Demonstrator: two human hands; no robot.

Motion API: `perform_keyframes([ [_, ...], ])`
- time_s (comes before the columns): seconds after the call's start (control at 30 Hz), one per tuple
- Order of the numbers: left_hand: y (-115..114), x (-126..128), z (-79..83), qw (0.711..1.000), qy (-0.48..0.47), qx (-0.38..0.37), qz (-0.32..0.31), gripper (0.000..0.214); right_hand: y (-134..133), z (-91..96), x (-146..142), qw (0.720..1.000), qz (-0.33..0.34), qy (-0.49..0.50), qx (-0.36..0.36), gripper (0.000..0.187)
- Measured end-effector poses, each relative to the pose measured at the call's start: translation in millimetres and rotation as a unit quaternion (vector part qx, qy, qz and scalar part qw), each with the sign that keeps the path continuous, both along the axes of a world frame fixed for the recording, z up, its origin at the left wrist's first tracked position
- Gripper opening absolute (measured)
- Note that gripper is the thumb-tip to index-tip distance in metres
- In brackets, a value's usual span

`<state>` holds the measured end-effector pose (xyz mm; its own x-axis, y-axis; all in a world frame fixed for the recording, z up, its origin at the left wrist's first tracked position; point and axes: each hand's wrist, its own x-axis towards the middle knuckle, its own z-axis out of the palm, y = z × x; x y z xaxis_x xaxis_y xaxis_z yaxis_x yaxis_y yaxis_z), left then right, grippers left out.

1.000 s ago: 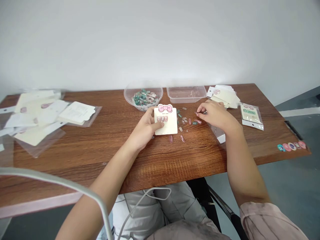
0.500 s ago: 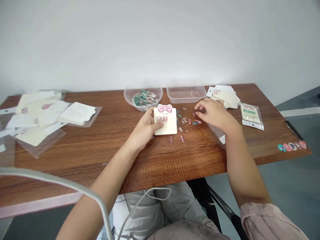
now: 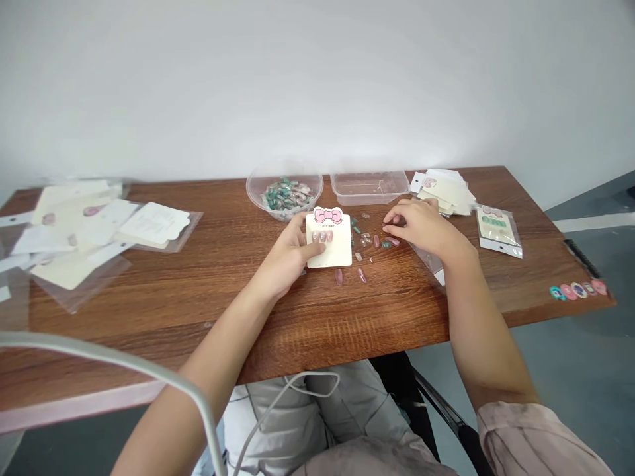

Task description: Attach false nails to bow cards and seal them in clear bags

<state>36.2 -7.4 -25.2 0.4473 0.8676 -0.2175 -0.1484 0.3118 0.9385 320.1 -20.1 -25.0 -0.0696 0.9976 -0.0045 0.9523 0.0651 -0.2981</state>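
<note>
A white wall (image 3: pixel 317 79) rises behind a brown wood-grain desk (image 3: pixel 377 324). Near the middle of the desk, a cream display card (image 3: pixel 338 248) with a pink bow top carries a short row of pink press-on nails (image 3: pixel 322 236). The left hand (image 3: pixel 288 254) grips the card, thumb across its front beside the nails and fingers behind it. The right hand (image 3: pixel 417 228) sits just right of the card, fingers curled down among loose press-on nails (image 3: pixel 366 239) in pink, green and clear; whether it pinches one, I cannot tell. Behind the hands are a round clear plastic bowl (image 3: pixel 284 192) heaped with green and pink nails and an open rectangular plastic tub (image 3: pixel 370 187). Further right lie a stack of cream cards (image 3: pixel 444 192) and a card sealed in a clear bag (image 3: pixel 499 231). More bagged cards (image 3: pixel 94 238) spread across the desk's left end, and a row of colored nails (image 3: pixel 578 289) lines its right edge.
</note>
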Motion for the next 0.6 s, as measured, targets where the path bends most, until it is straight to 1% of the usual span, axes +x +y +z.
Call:
perform_keyframes([
  [0.17,0.1,-0.3,0.0,1.000,0.000,0.002,-0.001,0.062,0.8,-0.7,-1.6,0.999,0.021,-0.014,0.022,0.016],
  [0.3,0.1,-0.2,-1.0,1.000,-0.002,0.003,-0.001,0.061,1.6,-3.6,1.3,0.998,0.033,-0.022,0.041,0.016],
  [0.4,-0.3,-0.1,-0.8,1.000,-0.002,0.006,-0.002,0.061,1.6,-6.2,4.6,0.998,0.038,-0.014,0.044,0.012],
  [0.6,-0.6,0.2,0.7,1.000,-0.007,0.002,0.002,0.063,2.4,-8.5,7.6,0.998,0.039,0.002,0.039,0.013],
])
